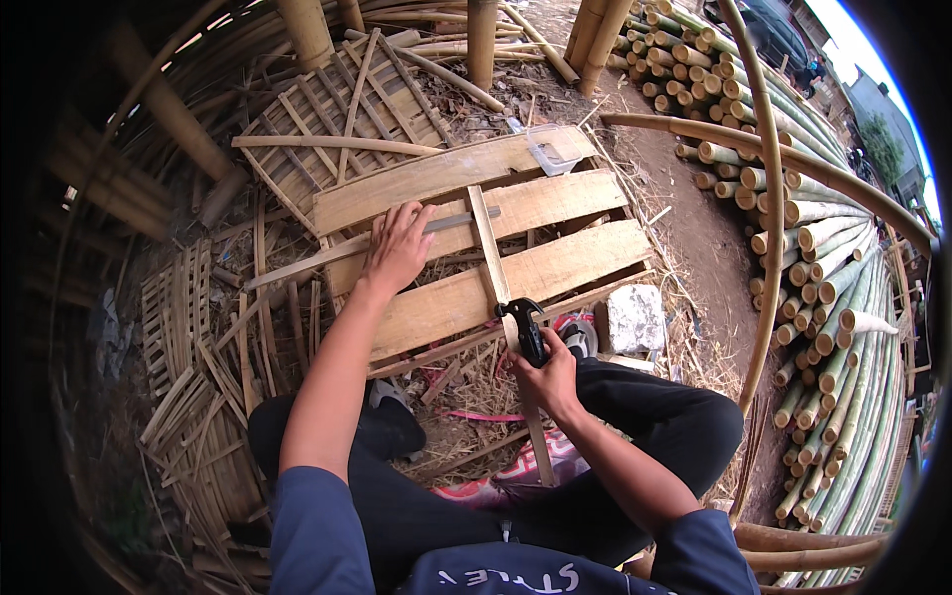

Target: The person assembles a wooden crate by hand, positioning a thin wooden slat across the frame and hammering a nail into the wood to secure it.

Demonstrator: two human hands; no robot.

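Observation:
A low slatted wooden table stands before me. My left hand rests on its left part, fingers stretched over a narrow strip that runs off the left edge. A flat grey bar sticks out beside those fingers; whether it joins the strip I cannot tell. My right hand is closed round a black clamp-like tool at the near edge. The tool sits against a flat bamboo slat, which lies across the boards and reaches down towards my lap.
A clear plastic container lies on the table's far right corner. A white block is by the near right corner. Cut bamboo poles are stacked at right. Bamboo slat panels and loose strips lie at far left and left.

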